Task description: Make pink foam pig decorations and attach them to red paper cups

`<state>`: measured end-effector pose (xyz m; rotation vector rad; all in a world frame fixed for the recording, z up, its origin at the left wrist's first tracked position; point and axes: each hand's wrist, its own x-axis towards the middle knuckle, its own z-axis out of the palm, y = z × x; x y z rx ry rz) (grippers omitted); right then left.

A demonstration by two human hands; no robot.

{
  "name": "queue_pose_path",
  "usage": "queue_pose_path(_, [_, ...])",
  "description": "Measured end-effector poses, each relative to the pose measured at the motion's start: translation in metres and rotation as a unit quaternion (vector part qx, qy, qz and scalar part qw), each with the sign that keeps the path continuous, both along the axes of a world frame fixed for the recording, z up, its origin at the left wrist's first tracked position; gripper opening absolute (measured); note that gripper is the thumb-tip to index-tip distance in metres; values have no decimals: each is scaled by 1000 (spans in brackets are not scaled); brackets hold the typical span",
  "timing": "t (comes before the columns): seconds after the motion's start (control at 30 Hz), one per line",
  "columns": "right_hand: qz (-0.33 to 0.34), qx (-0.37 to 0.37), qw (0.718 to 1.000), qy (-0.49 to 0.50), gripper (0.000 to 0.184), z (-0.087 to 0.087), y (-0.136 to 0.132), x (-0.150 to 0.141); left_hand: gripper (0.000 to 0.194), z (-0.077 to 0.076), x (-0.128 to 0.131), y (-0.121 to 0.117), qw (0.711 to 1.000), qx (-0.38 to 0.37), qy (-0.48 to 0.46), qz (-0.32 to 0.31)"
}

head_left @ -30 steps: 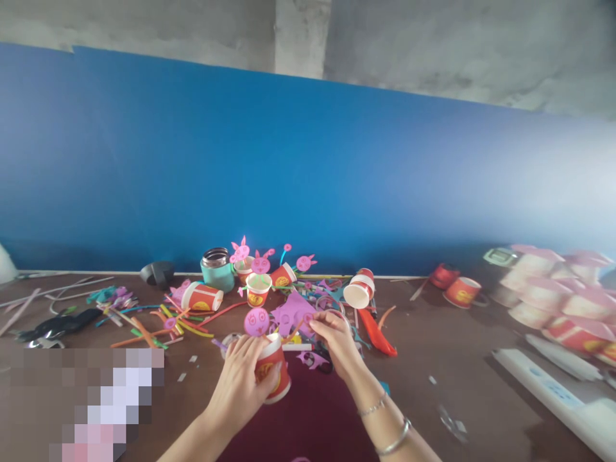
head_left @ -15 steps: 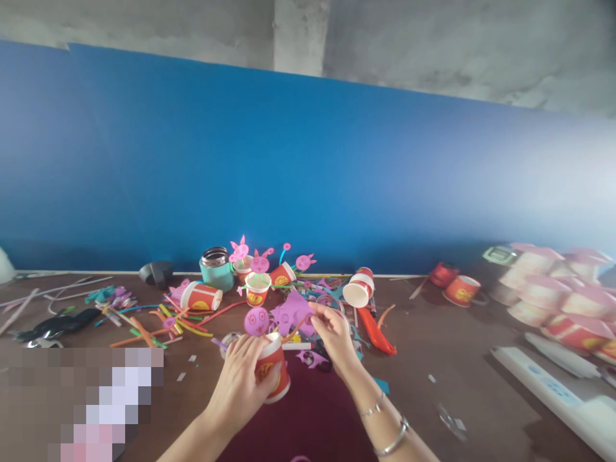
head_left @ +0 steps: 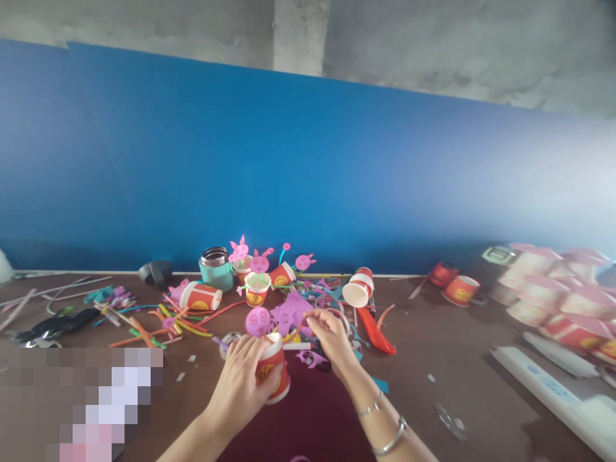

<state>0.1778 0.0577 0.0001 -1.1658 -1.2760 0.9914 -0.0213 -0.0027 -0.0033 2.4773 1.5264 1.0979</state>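
"Against a flat blue panel [head_left: 289, 160] the brown worktop [head_left: 409, 391] is set; where is the red tapered paper cup [head_left: 279, 356]?"

"Toward the near edge, clasped by the left hand [head_left: 243, 366], rim up, long axis tilted. The right hand [head_left: 333, 337] is pinched beside a thin orange strip [head_left: 292, 333], contact unclear. Steadying seems the step; firm support is called for."

Blue partition [head_left: 289, 167], grey concrete [head_left: 192, 25] above

From the wearer's head, the view is directed forward and down; left hand [head_left: 243, 372] and right hand [head_left: 333, 341] are seen close at lower centre, the blue panel [head_left: 308, 160] farther off across mid-frame.
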Motion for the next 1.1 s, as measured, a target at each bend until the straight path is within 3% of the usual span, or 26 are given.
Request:
queue_pose_path(0.3, [-22,-40,998,46,22,-6,1,-3,27,0,0,0,1000,-2,10,-7])
queue_pose_path(0.57, [-32,-8,999,37,20,-6,0,-6,27,1,0,-2,1000,-4,11,-15])
queue_pose_path(0.93, [-43,34,993,102,22,-10,-1,-15,26,2,2,-3,999,-6,-1,-37])
queue_pose_path(1.1, [-35,0,987,156,32,-10,-1,-16,25,2,1,-3,999,-9,-5,-43])
